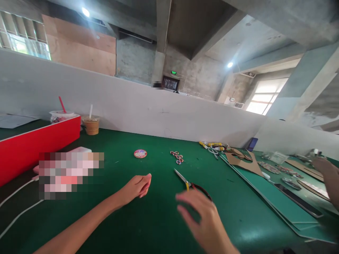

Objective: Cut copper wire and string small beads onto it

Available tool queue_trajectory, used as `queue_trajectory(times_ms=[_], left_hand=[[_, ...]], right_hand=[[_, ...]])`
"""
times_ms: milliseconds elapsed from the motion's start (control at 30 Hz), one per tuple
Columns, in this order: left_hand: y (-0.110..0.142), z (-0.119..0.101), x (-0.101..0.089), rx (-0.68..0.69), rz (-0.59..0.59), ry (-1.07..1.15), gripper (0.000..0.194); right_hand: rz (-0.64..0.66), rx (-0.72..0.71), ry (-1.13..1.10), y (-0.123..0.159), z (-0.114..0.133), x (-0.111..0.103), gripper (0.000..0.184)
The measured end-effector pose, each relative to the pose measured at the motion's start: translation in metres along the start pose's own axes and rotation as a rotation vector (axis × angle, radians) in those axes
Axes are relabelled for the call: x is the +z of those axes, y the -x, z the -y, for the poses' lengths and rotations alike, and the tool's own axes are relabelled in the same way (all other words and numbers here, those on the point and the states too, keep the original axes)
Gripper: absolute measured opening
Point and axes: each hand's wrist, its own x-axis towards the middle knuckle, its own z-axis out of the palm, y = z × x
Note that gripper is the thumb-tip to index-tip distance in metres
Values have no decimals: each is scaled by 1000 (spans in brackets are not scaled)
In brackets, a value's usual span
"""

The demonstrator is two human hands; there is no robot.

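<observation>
My left hand (140,185) hovers over the green tabletop with its fingers curled together; whatever they pinch, if anything, is hidden. My right hand (200,215), slightly blurred, is held with thumb and fingers apart and nothing between them. Just beyond it lie scissors (182,176) with dark and red handles, partly covered by that hand in the view, and I cannot tell whether they touch. Farther back is a small cluster of beaded or patterned rings (177,157). To its left sits a round, red-rimmed disc (140,153) with a colourful top.
A red partition (39,148), an iced drink cup (91,126) and a blurred-out object with white cables are at left. Yellow markers (215,144) lie by the grey divider (148,113). Green mats (275,197), cut cardboard (245,162) and another person's hand (324,169) are at right.
</observation>
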Motion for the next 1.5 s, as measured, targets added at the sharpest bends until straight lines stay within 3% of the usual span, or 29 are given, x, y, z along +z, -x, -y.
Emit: queue_trajectory(times_ms=[67,167,267,333,400,567,1000,1300,1500], left_hand=[[1,-4,2,-10,4,24,50],[2,-5,5,-13,-14,79,50],[2,-5,7,0,-8,204,50],[2,-6,7,-8,6,353,46],[2,-8,5,-7,-15,510,40],[0,-11,-8,22,-203,659,21],[-6,-3,-27,81,-585,747,15],[-6,-4,-37,142,-626,794,14],[-9,-3,-47,140,-694,989,18]], right_hand=[[45,-47,124,-26,-29,23,30],[244,-226,284,-56,-59,55,34],[385,-278,339,-60,-60,85,23],[381,-280,365,-55,-57,99,14],[324,-275,350,-51,-60,106,20],[231,-211,195,-44,-77,103,24],[288,-87,57,-42,-72,106,26],[288,-69,43,-40,-70,106,25],[288,-46,152,-41,-72,105,23]])
